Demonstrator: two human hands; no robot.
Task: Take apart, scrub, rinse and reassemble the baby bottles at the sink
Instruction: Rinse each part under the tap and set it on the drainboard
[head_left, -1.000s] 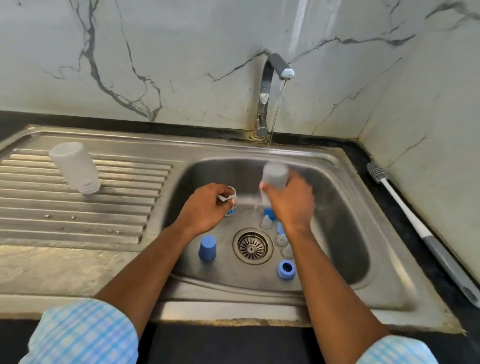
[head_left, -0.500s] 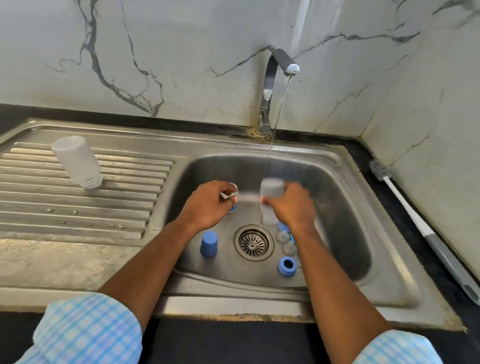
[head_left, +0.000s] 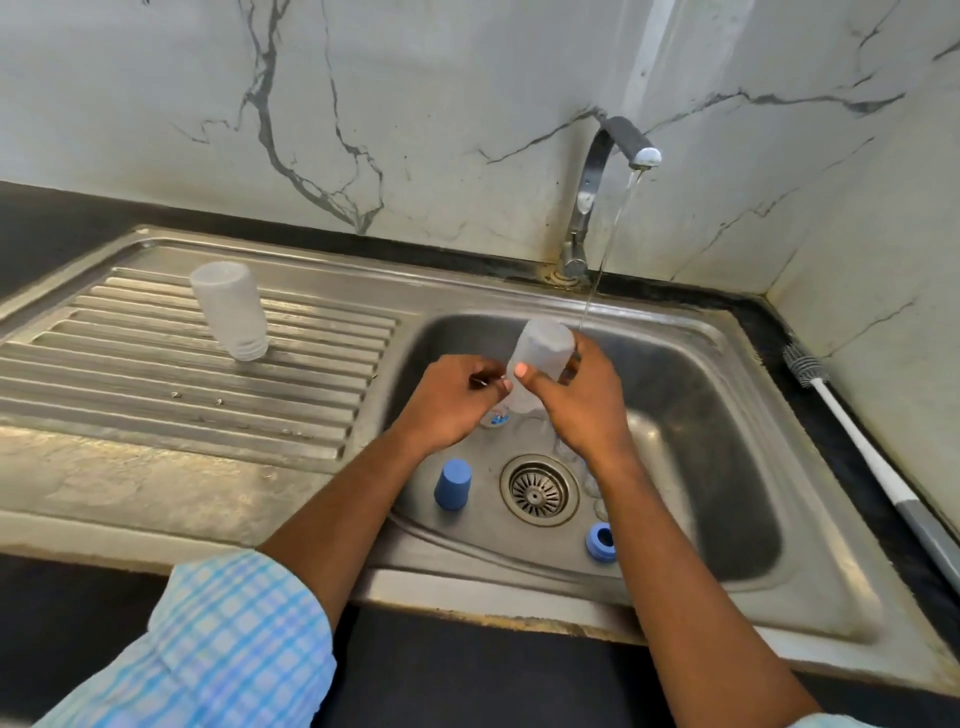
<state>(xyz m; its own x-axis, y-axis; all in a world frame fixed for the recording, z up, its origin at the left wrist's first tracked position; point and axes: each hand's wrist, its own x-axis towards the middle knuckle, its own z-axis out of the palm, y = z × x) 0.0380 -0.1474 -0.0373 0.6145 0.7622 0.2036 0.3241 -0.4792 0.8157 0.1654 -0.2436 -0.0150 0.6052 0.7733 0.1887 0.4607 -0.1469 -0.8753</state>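
My right hand (head_left: 582, 400) grips a clear bottle body (head_left: 540, 348), held mouth down over the sink basin (head_left: 727, 447) just left of the water stream. My left hand (head_left: 447, 400) is curled close beside it, and a small clear and blue part (head_left: 496, 418) peeks out below its fingers. A second clear bottle body (head_left: 228, 312) stands upside down on the ribbed drainboard (head_left: 130, 374). On the basin floor stand a blue cap (head_left: 453, 484) and a blue collar ring (head_left: 600, 541). Clear nipples beside the drain are mostly hidden by my right forearm.
The tap (head_left: 602, 171) runs a thin stream of water into the basin. A bottle brush (head_left: 852, 441) with a white handle lies on the black counter at the right. The drain strainer (head_left: 539, 489) sits mid-basin. Marble walls close off the back and right.
My right hand has lifted the bottle body up and a little left, out of the stream. My left hand has moved closer to it. The view shifted to the left.
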